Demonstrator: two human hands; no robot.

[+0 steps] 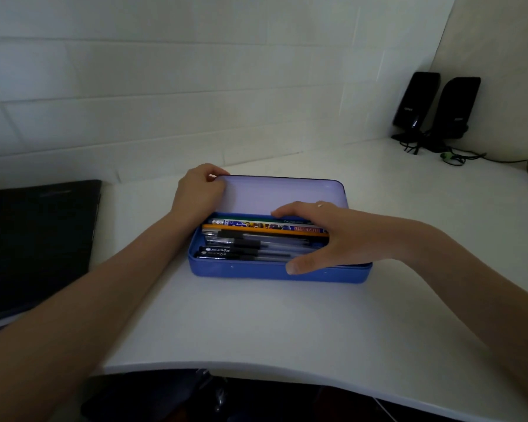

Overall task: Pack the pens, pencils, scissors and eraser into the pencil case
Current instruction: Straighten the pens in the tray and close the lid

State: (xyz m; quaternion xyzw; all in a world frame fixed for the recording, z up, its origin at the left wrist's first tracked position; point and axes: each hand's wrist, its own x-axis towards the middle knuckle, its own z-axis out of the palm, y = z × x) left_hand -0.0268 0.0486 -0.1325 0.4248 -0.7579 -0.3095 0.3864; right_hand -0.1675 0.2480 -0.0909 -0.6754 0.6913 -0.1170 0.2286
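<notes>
Two risks faced you: the lid (pixel 282 193), pinched at its far corner by your left hand (pixel 200 193), could drop onto your right hand (pixel 326 236), whose spread fingers pressed the contents inside the pencil case (pixel 275 274). Beneath those fingers lay about four pens (pixel 241 249) and three pencils (pixel 256 226); scissors and eraser were unseen.

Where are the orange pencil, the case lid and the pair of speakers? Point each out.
orange pencil (pixel 256 230): head view, mid-shaft, inside the case.
case lid (pixel 284 193): head view, pale inner face, held open.
speakers (pixel 456 108): head view, front of the right-hand one.
</notes>
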